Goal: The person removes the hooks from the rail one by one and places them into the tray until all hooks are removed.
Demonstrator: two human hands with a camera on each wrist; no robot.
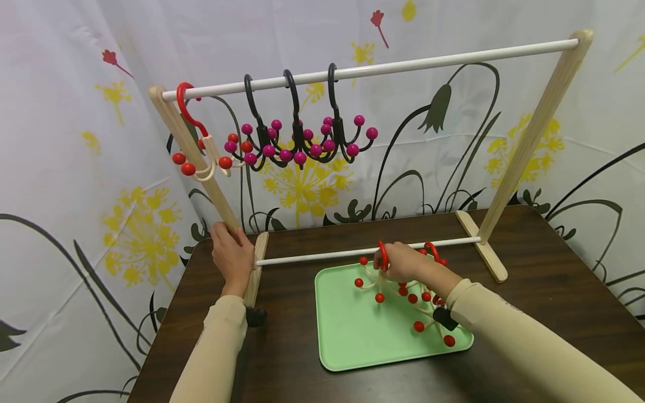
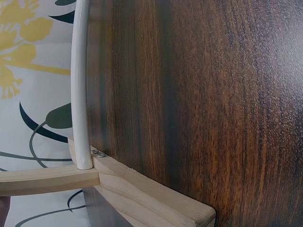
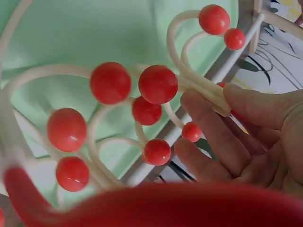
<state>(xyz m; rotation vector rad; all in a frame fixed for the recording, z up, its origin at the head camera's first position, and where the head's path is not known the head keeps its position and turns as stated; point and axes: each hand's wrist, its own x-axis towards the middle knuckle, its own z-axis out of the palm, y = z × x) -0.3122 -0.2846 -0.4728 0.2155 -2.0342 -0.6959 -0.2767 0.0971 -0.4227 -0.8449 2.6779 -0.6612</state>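
Note:
My right hand pinches a cream hanger with a red hook over the green tray. In the right wrist view, thumb and fingertips close on the stem of this hanger, whose curved arms end in red balls. More cream hangers with red balls lie on the tray beside and under that hand. At the rack's left side my left hand grips the wooden post low down, just above its foot. Only a bit of that hand shows in the left wrist view.
From the white top rod hang a red-hooked cream hanger at the left end and three black hangers with magenta balls. A lower rod runs behind the tray. The right post stands on a wooden foot.

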